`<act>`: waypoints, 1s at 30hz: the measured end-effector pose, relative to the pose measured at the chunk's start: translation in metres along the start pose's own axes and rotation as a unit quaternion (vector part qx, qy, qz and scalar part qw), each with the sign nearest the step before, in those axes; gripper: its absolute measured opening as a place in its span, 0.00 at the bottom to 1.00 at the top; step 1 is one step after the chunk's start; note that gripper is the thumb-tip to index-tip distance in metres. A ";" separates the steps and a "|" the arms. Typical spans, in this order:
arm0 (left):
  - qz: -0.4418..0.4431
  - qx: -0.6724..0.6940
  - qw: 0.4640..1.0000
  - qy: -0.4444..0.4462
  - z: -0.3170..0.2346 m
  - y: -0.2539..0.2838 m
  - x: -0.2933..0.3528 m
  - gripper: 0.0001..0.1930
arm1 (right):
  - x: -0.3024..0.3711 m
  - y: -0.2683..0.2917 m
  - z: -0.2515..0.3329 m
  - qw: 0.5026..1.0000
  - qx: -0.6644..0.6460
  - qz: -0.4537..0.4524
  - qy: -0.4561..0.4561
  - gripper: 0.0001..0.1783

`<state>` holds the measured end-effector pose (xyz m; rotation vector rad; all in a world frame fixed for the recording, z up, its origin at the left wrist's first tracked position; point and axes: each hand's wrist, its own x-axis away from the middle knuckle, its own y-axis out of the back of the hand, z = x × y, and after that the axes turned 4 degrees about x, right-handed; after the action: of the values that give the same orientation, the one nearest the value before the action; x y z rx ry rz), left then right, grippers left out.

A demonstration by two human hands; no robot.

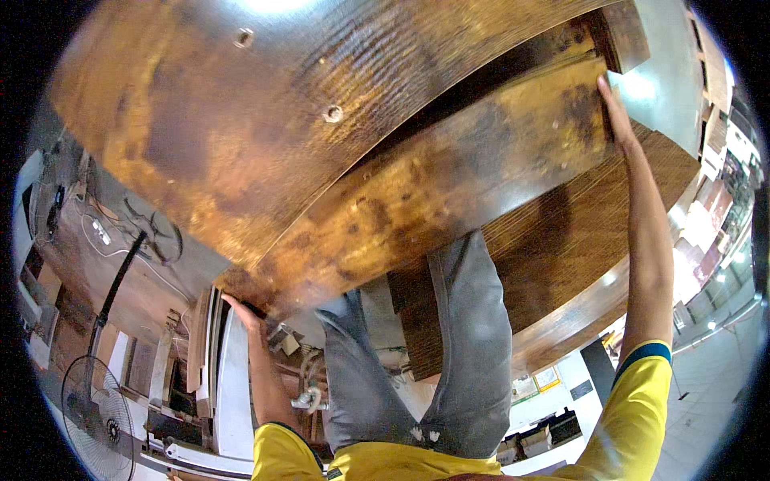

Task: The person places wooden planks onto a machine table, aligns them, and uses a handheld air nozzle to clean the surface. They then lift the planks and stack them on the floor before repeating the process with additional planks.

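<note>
A long, narrow wood-grain board (pixel 457 188) in mottled brown and amber slants across the middle, its right end higher in the picture. My left hand (pixel 247 313) grips the lower left end, with the fingers partly hidden at the edge. At the opposite end my right hand (pixel 614 116) holds the short side, thumb and palm against it. Just beyond lies a large wood-grain panel (pixel 241 120) with small round holes, its edge close along the board. Between panel and board a dark gap opens toward the right.
Another dark brown panel (pixel 561 232) lies on the right, beside my legs. On the left stand a black pedestal fan (pixel 100 409) and a white cable (pixel 152 260). Stacked boards (pixel 204 353) are near my left forearm. Dark boxes (pixel 545 437) sit at the lower right.
</note>
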<state>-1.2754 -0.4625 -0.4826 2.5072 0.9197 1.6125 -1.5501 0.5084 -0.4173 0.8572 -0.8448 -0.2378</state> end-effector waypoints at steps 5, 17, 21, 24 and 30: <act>-0.037 -0.011 0.999 -0.023 0.003 -0.079 0.000 0.56 | -0.035 0.001 0.005 1.000 -0.002 0.004 0.025 0.49; 0.059 0.062 0.995 0.052 0.040 -0.031 -0.040 0.54 | -0.019 -0.038 -0.019 0.989 0.062 0.011 0.134 0.53; 0.052 0.078 0.995 0.031 0.035 -0.036 -0.044 0.42 | 0.033 -0.098 -0.064 0.980 0.031 -0.194 0.020 0.68; 0.074 0.070 0.994 0.029 0.038 -0.018 -0.057 0.49 | 0.057 -0.144 -0.054 0.933 -0.234 -0.158 -0.224 0.59; -0.015 0.070 0.996 0.051 0.002 -0.078 -0.014 0.43 | 0.084 -0.189 -0.001 0.782 -0.599 -0.057 -0.163 0.34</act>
<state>-1.3141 -0.4047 -0.5202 2.5046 1.1140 1.7407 -1.4687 0.3439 -0.5117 -0.3657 -0.7563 -0.9343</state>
